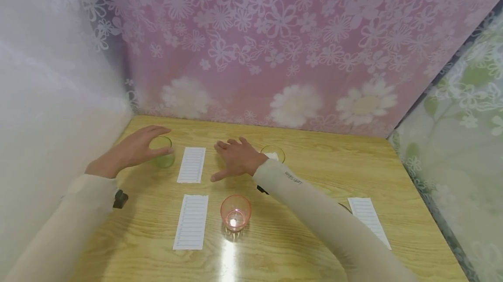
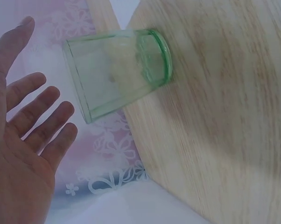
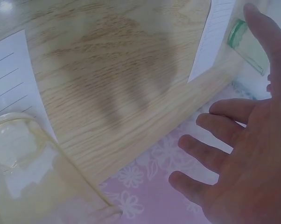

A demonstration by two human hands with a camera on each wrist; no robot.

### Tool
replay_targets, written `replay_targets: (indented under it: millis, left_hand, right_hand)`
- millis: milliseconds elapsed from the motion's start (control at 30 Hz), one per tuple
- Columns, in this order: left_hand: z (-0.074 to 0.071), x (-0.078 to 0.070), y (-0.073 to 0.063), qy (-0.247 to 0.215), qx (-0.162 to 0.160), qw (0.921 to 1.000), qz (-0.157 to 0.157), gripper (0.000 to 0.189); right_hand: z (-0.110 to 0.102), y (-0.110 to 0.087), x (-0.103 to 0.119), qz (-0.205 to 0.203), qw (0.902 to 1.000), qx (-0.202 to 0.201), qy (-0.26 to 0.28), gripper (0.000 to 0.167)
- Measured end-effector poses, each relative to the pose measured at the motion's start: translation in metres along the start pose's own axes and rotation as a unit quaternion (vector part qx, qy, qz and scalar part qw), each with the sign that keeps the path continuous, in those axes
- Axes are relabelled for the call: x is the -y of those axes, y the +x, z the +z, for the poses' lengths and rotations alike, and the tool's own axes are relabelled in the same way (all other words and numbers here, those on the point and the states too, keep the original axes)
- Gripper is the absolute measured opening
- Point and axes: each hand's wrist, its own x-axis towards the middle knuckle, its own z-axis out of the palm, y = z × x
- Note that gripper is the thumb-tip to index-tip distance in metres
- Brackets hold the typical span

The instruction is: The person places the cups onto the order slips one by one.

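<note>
A clear green glass [image 1: 164,159] stands upright at the table's far left. My left hand [image 1: 131,150] hovers around its upper part, thumb and fingers spread apart; the left wrist view shows a gap between the fingers and the glass [image 2: 115,74]. Farther right, my right hand [image 1: 237,159] is held palm down above the wood with spread fingers, holding nothing. Just behind its wrist is a yellowish glass [image 1: 278,152], partly covered by the sleeve, with white paper showing through it. That yellowish glass [image 3: 52,168] appears at lower left in the right wrist view.
A pinkish-red glass [image 1: 235,210] stands near the front middle. Lined paper strips lie on the wooden table: one beside the green glass [image 1: 191,165], one nearer me [image 1: 191,222], another at right [image 1: 369,221]. A dark curved rim [image 1: 345,207] peeks out past the right sleeve. Flowered curtains border the table.
</note>
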Motion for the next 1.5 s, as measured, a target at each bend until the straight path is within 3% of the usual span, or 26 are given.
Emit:
replay_targets:
  millis: [367,767,1500]
  left_hand:
    - [-0.003,0.015,-0.011,0.001,-0.008,0.9999,-0.010,0.079]
    - [0.004,0.027,-0.017,-0.013,0.000,0.9998,-0.015,0.083]
    - [0.017,0.034,-0.020,-0.037,-0.007,0.9989,-0.028,0.090]
  right_hand:
    - [0.003,0.015,0.014,-0.005,1.0000,-0.003,0.006,0.107]
    - [0.008,0.029,0.024,-0.002,1.0000,0.008,-0.006,0.109]
    - [0.027,0.047,0.027,-0.013,0.9995,-0.004,-0.028,0.102]
